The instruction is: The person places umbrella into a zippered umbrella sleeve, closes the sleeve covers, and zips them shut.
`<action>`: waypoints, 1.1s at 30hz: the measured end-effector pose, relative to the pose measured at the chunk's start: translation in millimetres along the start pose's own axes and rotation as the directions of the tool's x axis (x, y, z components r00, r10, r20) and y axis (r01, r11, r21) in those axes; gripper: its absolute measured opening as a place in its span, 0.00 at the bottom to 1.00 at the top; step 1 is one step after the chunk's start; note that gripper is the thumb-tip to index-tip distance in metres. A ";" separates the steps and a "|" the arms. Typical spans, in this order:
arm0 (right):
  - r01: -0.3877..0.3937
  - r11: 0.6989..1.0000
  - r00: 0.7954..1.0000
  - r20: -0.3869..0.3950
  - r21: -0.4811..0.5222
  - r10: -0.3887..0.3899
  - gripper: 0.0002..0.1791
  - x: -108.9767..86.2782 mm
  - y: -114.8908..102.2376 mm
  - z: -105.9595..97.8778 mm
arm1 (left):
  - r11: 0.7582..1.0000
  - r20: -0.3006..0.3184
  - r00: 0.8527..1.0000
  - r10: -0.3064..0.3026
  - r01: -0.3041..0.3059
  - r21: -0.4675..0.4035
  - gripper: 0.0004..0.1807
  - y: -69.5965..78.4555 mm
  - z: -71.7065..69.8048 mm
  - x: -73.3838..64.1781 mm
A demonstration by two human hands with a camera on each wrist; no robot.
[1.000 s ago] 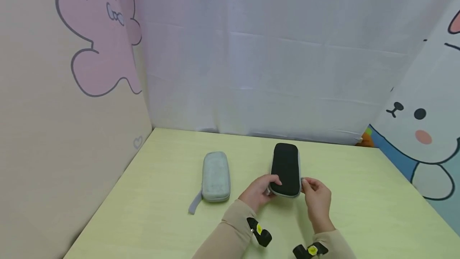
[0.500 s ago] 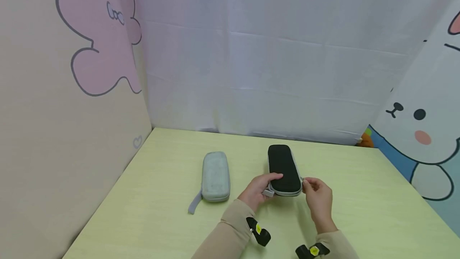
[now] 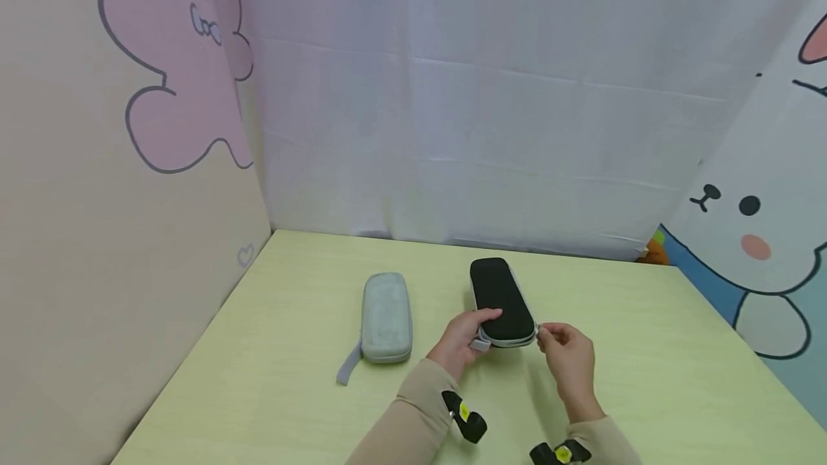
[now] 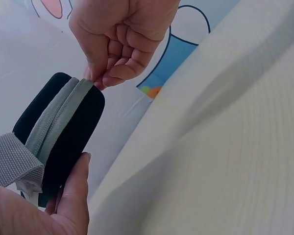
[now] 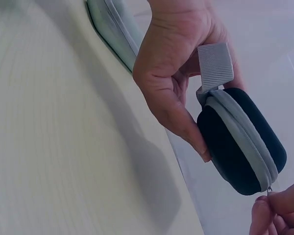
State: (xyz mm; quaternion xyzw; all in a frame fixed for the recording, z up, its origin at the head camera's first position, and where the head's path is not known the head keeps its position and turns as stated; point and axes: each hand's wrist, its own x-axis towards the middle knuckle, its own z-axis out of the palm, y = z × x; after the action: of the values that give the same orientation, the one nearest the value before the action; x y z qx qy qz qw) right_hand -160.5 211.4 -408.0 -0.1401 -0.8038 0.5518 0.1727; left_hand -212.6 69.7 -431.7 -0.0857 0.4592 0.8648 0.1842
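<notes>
A black zip case (image 3: 500, 296) with grey zipper trim is held above the table by my left hand (image 3: 459, 343), thumb lying across its top and fingers underneath. A grey fabric loop (image 4: 14, 159) hangs from the case's end beside that hand. At the case's near right corner, my right hand (image 3: 568, 361) pinches the small metal zipper pull (image 5: 269, 190) between thumb and forefinger. The zipper bands (image 5: 245, 134) lie close together along the end facing me. To the left, a light grey-green zip case (image 3: 386, 318) with a grey strap lies flat on the table, apart from both hands.
The pale yellow table (image 3: 271, 350) runs back to a white cloth (image 3: 452, 128). A wall with a pink cartoon figure (image 3: 177, 92) bounds the left; a panel with a white cartoon figure (image 3: 769, 264) bounds the right. Both wrists carry black camera mounts (image 3: 465, 418).
The black case has shifted left, with its far end swung leftward. My right hand, still pinching the zipper pull, is now at the near right corner instead of along the right side.
</notes>
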 end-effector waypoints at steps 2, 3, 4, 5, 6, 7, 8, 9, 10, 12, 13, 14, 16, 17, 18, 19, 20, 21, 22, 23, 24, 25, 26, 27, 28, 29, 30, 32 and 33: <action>-0.005 1.000 1.000 0.001 -0.002 0.005 0.08 -0.4 0.2 -0.1 | 1.000 0.002 1.000 0.002 -0.002 -0.002 0.11 -0.4 -0.3 0.4; -0.008 1.000 1.000 0.002 -0.001 0.008 0.08 -0.5 0.3 -0.2 | 1.000 0.004 1.000 0.002 -0.002 -0.004 0.10 -0.4 -0.3 0.3; -0.009 1.000 1.000 0.001 0.000 0.009 0.07 -0.6 0.4 -0.3 | 1.000 0.004 1.000 0.003 -0.003 -0.003 0.09 -0.5 -0.4 0.0; -0.009 1.000 1.000 0.000 -0.001 0.009 0.07 -0.8 0.5 -0.3 | 1.000 0.001 1.000 0.000 0.000 -0.004 0.09 -0.6 -0.4 0.0; -0.008 1.000 1.000 -0.001 -0.001 0.008 0.07 -1.0 0.4 -0.4 | 1.000 0.002 1.000 0.005 -0.005 -0.003 0.09 -0.7 -0.4 -0.4; -0.006 1.000 1.000 -0.001 -0.004 0.006 0.07 -1.3 0.4 -0.4 | 1.000 -0.003 1.000 0.005 -0.005 -0.004 0.09 -0.8 -0.4 -0.7; -0.003 1.000 1.000 -0.002 -0.005 0.003 0.07 -1.6 0.2 -0.4 | 1.000 -0.007 1.000 0.007 -0.007 -0.004 0.09 -0.9 -0.4 -1.0; -0.001 1.000 1.000 -0.003 -0.008 0.001 0.07 -2.1 0.0 -0.6 | 1.000 -0.011 1.000 0.007 -0.007 -0.009 0.09 -1.0 -0.3 -1.2; 0.001 1.000 1.000 -0.004 -0.013 -0.001 0.07 -2.5 -0.1 -0.7 | 1.000 -0.016 1.000 0.009 -0.009 -0.012 0.10 -1.1 -0.1 -1.3; 0.004 1.000 1.000 -0.006 -0.022 -0.004 0.07 -3.7 -0.5 -1.0 | 1.000 -0.020 1.000 0.014 -0.015 -0.019 0.11 -1.8 0.3 -1.4; 0.005 1.000 1.000 -0.006 -0.028 -0.005 0.07 -4.2 -0.5 -1.3 | 1.000 -0.029 1.000 0.010 -0.010 -0.023 0.12 -1.8 0.5 -1.4; 0.006 0.999 1.000 -0.008 -0.032 -0.007 0.07 -4.6 -0.5 -1.5 | 1.000 -0.032 0.999 0.009 -0.010 -0.027 0.12 -1.9 0.9 -1.6; 0.009 0.999 1.000 -0.009 -0.042 -0.009 0.07 -5.5 -0.6 -1.8 | 0.999 -0.038 0.999 0.010 -0.011 -0.037 0.12 -2.5 1.5 -1.5; 0.014 0.999 1.000 -0.011 -0.046 -0.015 0.07 -5.8 -0.7 -2.0 | 0.999 -0.042 0.999 0.011 -0.013 -0.041 0.12 -2.8 1.9 -1.4; 0.020 0.998 1.000 -0.011 -0.052 -0.021 0.07 -6.0 -0.6 -2.1 | 0.999 -0.050 0.999 0.009 -0.012 -0.046 0.12 -2.7 2.3 -1.4; 0.025 0.998 1.000 -0.014 -0.059 -0.025 0.07 -6.3 -0.7 -2.1 | 0.999 -0.058 0.998 0.008 -0.011 -0.050 0.12 -2.7 2.7 -1.3; 0.030 0.998 0.999 -0.017 -0.064 -0.031 0.07 -6.5 -0.8 -2.1 | 0.998 -0.063 0.998 0.011 -0.014 -0.054 0.12 -2.7 3.2 -1.4; 0.035 0.997 0.999 -0.019 -0.070 -0.036 0.06 -6.6 -0.9 -1.9 | 0.998 -0.068 0.998 0.012 -0.016 -0.057 0.12 -2.8 3.5 -1.1; 0.043 0.996 0.999 -0.020 -0.076 -0.044 0.06 -6.8 -0.9 -1.8 | 0.998 -0.073 0.997 0.013 -0.017 -0.063 0.12 -2.6 3.8 -1.3; 0.051 0.995 0.998 -0.020 -0.085 -0.053 0.06 -6.8 -0.6 -1.8 | 0.998 -0.076 0.997 0.013 -0.018 -0.065 0.12 -2.7 3.9 -1.2; 0.056 0.994 0.998 -0.020 -0.092 -0.058 0.06 -7.0 -0.3 -1.7 | 0.998 -0.081 0.997 0.012 -0.018 -0.068 0.12 -2.7 4.1 -1.1; 0.060 0.994 0.998 -0.021 -0.097 -0.062 0.06 -7.1 -0.1 -1.4 | 0.997 -0.084 0.996 0.012 -0.018 -0.072 0.12 -2.8 4.1 -1.0; 0.066 0.992 0.997 -0.020 -0.103 -0.068 0.06 -7.2 0.2 -1.1 | 0.997 -0.088 0.996 0.010 -0.017 -0.079 0.12 -2.9 4.1 -0.9; 0.073 0.991 0.997 -0.019 -0.112 -0.076 0.06 -7.5 0.5 -1.0 | 0.996 -0.092 0.996 0.005 -0.013 -0.085 0.12 -3.0 3.9 -0.6; 0.081 0.990 0.996 -0.017 -0.118 -0.084 0.06 -7.9 0.7 -0.9 | 0.996 -0.096 0.995 0.002 -0.011 -0.089 0.11 -3.1 3.7 -0.6; 0.089 0.988 0.996 -0.018 -0.129 -0.093 0.06 -8.3 0.9 -0.7 | 0.996 -0.098 0.995 0.001 -0.010 -0.092 0.11 -3.4 3.7 -0.4; 0.103 0.985 0.994 -0.021 -0.142 -0.107 0.05 -9.0 0.9 -0.4 | 0.995 -0.102 0.995 -0.002 -0.008 -0.098 0.11 -3.3 4.0 -0.6; 0.132 0.976 0.990 -0.027 -0.173 -0.139 0.04 -10.6 0.4 0.7 | 0.994 -0.112 0.994 -0.008 -0.004 -0.109 0.11 -3.2 4.2 -0.8; 0.148 0.971 0.987 -0.031 -0.187 -0.157 0.04 -11.3 0.2 1.5 | 0.993 -0.117 0.993 -0.009 -0.004 -0.116 0.10 -3.1 4.1 -0.6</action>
State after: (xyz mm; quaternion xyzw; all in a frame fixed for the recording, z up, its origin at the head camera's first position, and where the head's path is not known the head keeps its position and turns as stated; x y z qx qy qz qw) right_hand -150.9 205.5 -410.1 -0.1056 -0.8555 0.4571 0.2191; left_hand -210.7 74.5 -431.6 -0.1474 0.4182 0.8832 0.1529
